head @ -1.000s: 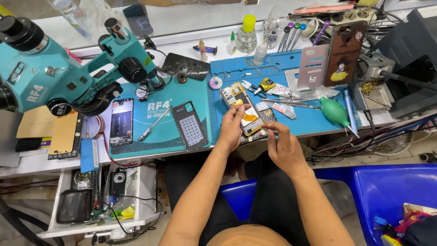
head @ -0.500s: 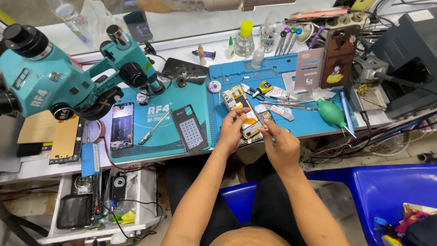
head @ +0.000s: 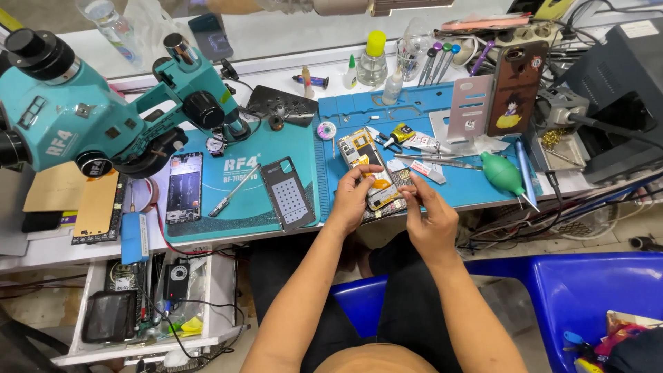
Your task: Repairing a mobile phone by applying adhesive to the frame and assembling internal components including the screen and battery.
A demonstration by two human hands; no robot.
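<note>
Two hands (head: 394, 204) on opened phone (head: 373, 169)

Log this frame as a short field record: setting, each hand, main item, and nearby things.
setting: cluttered repair bench with a blue silicone work mat
left hand: left hand grips the side of the opened smartphone with exposed yellow-and-metal insides
right hand: right hand, fingertips pinched at the phone's lower end; any held part too small to tell
phone: lying flat on the mat, back cover off
nearby: teal stereo microscope, green rubber air blower bulb, metal tweezers, dark grey phone back cover
</note>
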